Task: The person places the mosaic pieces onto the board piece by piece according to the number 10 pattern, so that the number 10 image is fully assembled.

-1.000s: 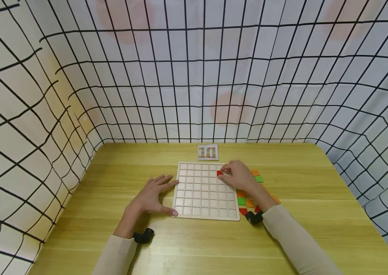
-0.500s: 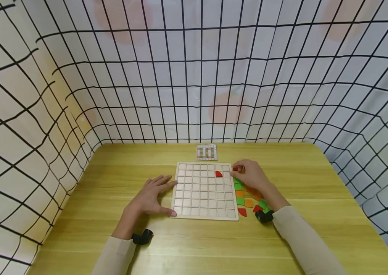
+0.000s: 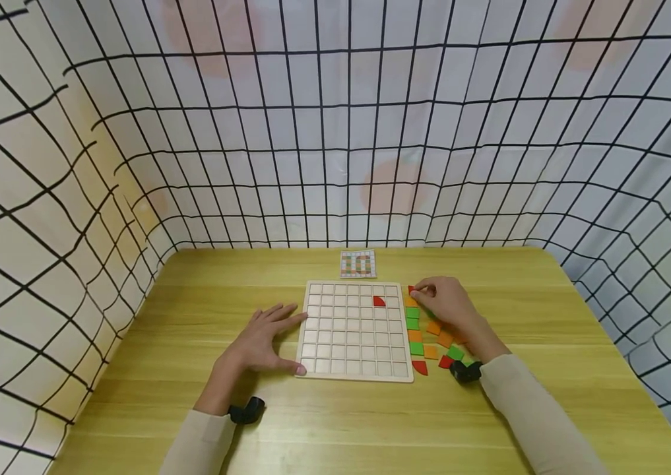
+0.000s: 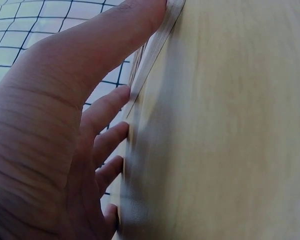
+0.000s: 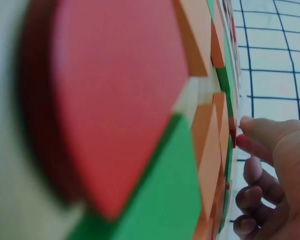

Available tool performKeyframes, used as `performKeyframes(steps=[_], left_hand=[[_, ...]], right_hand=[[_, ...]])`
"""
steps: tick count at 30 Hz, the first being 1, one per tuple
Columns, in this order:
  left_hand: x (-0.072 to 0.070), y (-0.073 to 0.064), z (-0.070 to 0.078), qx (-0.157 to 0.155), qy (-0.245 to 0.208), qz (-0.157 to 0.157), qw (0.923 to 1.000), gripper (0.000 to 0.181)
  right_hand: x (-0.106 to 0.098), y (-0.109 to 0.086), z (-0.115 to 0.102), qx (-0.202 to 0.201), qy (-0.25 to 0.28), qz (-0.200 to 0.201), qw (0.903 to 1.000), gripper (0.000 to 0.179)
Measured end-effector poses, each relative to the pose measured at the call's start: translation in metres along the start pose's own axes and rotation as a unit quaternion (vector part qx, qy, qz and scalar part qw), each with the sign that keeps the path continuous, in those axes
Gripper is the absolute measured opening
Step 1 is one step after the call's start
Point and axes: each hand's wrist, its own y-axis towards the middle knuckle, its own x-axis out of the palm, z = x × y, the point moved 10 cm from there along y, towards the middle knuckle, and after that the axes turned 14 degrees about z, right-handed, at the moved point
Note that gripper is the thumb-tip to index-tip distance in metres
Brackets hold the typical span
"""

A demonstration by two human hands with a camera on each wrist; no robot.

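Observation:
A pale wooden grid board lies flat on the table. My left hand rests at its left edge, fingers spread, with thumb and index fingertip touching the rim; the left wrist view shows the thumb against that edge. One red quarter-circle tile sits in a cell near the board's upper right. Beyond the right edge, my right hand pinches another red tile at its fingertips, which partly cover it. In the right wrist view, the right hand has its other fingers curled.
Orange, green and red tiles lie right of the board, including a green tile, an orange tile and a red quarter-circle tile. A small patterned card lies behind the board. A black-lined grid backdrop encloses the table.
My right hand has left the red quarter-circle tile in the board and moved right to another red tile. The left hand has stayed at the board's left edge.

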Motion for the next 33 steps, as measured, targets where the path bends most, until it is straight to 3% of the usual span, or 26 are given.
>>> performKeyframes(steps=[9,20,33], left_hand=[[-0.001,0.001,0.0,-0.001,0.001,-0.001,1.0,0.11],[0.0,0.0,0.0,-0.002,0.001,-0.002,1.0,0.11],[0.0,0.0,0.0,-0.001,-0.003,0.005,1.0,0.109]], right_hand=[[-0.013,-0.003,0.018,0.006,-0.004,0.017,0.9998,0.022],[-0.021,-0.007,0.038,0.016,0.009,0.023,0.9996,0.03],[-0.035,-0.015,0.06,0.0,-0.003,0.02,0.9998,0.032]])
